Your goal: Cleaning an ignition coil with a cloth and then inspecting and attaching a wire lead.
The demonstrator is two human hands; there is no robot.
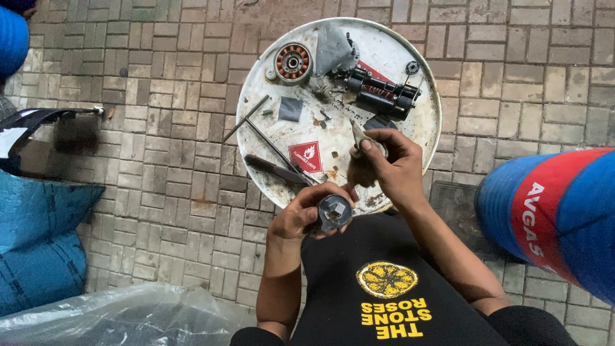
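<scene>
Brick paving, white drum lid (423, 128) as bench | left hand (301, 218) clasps round grey metal part (335, 212), face up | right hand (391, 166) (just above it) pinches pale pointed tool (357, 133), tip pointing away.

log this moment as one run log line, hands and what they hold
left hand: holds round grey metal part | right hand: pinches small pointed tool | surface: white drum lid | nearby: black motor assembly, copper-wound stator

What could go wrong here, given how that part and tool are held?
1. The left hand holds the round metal part in mid-air, unsupported; it could slip and drop onto the brick floor.
2. The right hand holds a pointed tool near the left fingers; a slip might jab them.
3. Small loose parts near the drum lid's rim could roll off.
</scene>
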